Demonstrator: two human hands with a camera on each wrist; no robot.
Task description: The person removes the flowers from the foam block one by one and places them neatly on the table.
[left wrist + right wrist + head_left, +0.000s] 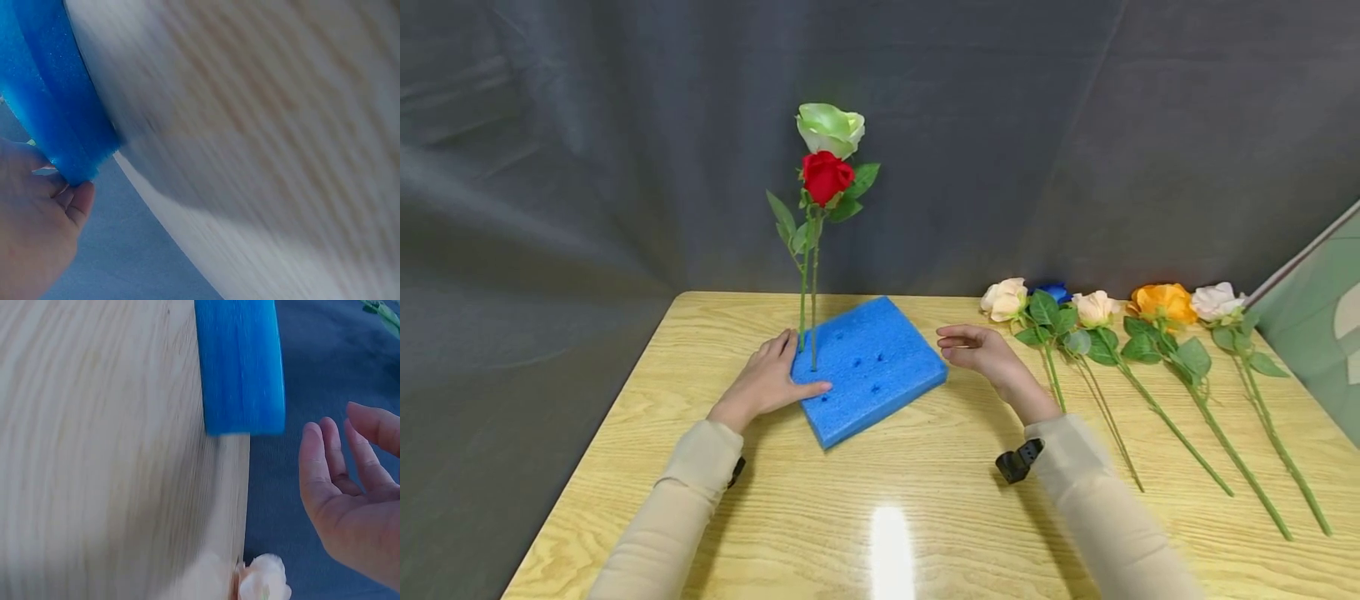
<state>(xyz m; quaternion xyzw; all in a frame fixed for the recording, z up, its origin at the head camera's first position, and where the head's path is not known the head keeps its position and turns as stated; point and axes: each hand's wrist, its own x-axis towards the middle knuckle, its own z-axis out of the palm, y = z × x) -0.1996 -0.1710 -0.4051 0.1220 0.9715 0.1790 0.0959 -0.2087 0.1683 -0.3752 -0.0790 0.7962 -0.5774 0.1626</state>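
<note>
A blue foam block [898, 350] lies turned at an angle on the table, with several small holes in its top. My left hand [763, 379] grips its left side, thumb on the top face and fingers along the edge. In the left wrist view those fingers bend against the foam's end. Two artificial roses stand upright in the block near that hand: a red rose [827, 177] and, behind it, a pale green rose [829, 129]. Just off the block's right corner, my right hand [992, 358] hovers with relaxed fingers, holding nothing.
Along the table's right side lie a peach rose [1004, 299], a mostly hidden blue rose [1056, 292], another peach rose [1095, 307], an orange rose [1165, 302] and a whitish rose [1217, 301], stems toward me. A dark curtain [970, 150] hangs behind the table.
</note>
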